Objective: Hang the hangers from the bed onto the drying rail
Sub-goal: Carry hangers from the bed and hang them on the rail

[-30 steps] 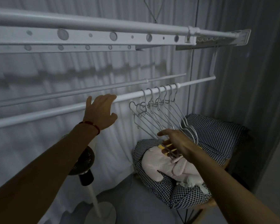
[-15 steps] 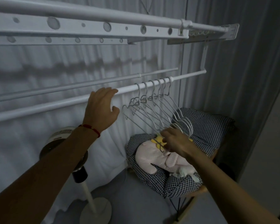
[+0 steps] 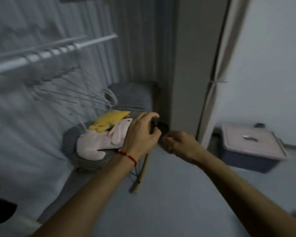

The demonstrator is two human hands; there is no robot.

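On the drying rail [image 3: 46,54], top left, a blurred bunch of wire hangers [image 3: 70,93] is now being left hanging. Both hands have been pulled away: left hand [image 3: 140,132] and right hand [image 3: 178,144], fingers curled, are being brought together low around something small and dark, unidentifiable. Hanging step judged done.

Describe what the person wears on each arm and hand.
Both forearms are bare, with no sleeves in view. The left hand has a thin red cord bracelet round its wrist. The right hand shows no ring, watch or band, though the frame is blurred.
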